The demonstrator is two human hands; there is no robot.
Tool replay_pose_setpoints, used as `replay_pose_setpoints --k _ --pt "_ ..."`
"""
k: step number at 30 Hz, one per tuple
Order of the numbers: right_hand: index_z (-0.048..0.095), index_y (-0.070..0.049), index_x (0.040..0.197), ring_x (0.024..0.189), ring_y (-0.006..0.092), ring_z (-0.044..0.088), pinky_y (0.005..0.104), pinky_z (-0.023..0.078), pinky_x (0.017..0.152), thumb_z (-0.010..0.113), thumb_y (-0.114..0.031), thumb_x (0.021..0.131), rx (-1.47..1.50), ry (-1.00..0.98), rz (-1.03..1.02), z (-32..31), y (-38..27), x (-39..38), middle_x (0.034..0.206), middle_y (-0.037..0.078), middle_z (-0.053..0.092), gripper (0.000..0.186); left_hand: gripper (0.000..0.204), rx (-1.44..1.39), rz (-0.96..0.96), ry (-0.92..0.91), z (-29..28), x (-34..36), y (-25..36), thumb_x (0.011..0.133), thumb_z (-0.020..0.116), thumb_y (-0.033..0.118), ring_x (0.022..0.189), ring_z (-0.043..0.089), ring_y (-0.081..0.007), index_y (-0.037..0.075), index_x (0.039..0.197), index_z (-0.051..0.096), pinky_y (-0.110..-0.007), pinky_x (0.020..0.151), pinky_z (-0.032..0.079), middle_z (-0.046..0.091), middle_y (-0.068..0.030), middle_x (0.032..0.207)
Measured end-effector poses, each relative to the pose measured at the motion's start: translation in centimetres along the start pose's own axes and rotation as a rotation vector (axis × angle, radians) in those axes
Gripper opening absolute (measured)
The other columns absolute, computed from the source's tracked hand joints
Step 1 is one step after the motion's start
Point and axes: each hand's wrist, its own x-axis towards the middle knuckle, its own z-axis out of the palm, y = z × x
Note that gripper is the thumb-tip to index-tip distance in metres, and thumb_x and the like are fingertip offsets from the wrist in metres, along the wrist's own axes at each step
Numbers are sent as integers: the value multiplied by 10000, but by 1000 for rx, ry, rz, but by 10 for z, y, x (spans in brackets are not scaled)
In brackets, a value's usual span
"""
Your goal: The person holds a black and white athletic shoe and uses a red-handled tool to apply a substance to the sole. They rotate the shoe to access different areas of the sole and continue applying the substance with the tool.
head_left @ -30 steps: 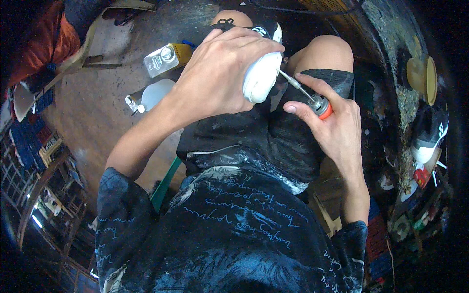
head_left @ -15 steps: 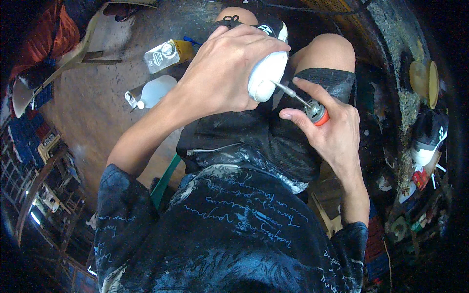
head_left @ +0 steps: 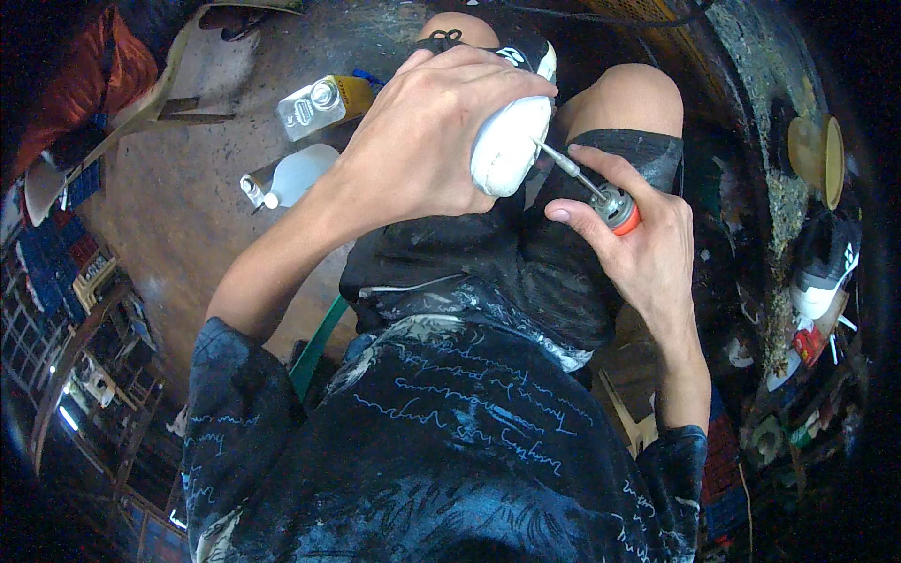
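Note:
My left hand (head_left: 427, 122) is closed round a black shoe with a white sole (head_left: 514, 141), held sideways above my lap. Its black laces (head_left: 441, 39) stick out beyond my knuckles. In my right hand (head_left: 648, 225) sits an awl-like hand tool (head_left: 587, 180) with a thin metal shaft and a grey and orange head. Its handle is hidden in my palm, while thumb and forefinger stretch out on either side of the shaft. The slim tip points at the white sole's edge; whether it touches or enters the sole I cannot tell.
On the floor to the left lie a metal and yellow can (head_left: 324, 105) and a whitish plastic bottle (head_left: 305, 174). Another black and white shoe (head_left: 821, 281) is at the far right, near a yellowish round lid (head_left: 831, 161). Dark shorts (head_left: 450, 249) cover my lap.
The tool and my right hand have shifted slightly right, away from the sole. The shoe has turned a little in my left hand, showing the sole's white face differently.

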Motion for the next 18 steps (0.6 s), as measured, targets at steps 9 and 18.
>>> replay_pose_setpoints --k 9,18 --pt "836 -129 1275 914 426 835 493 650 795 934 -601 883 -78 -60 -8 -1 -8 -3 950 223 833 621 839 25 -11 -9 3 0 1 630 957 169 1382 702 -357 150 1445 758 -509 1152 530 815 -102 1339" --pt "829 -172 1266 774 438 810 513 633 683 890 -676 902 -107 10 -85 4 -1 -3 821 233 801 625 862 29 -7 -22 3 2 -3 605 974 151 1365 712 -363 145 1440 758 -508 1177 522 809 -103 1354"
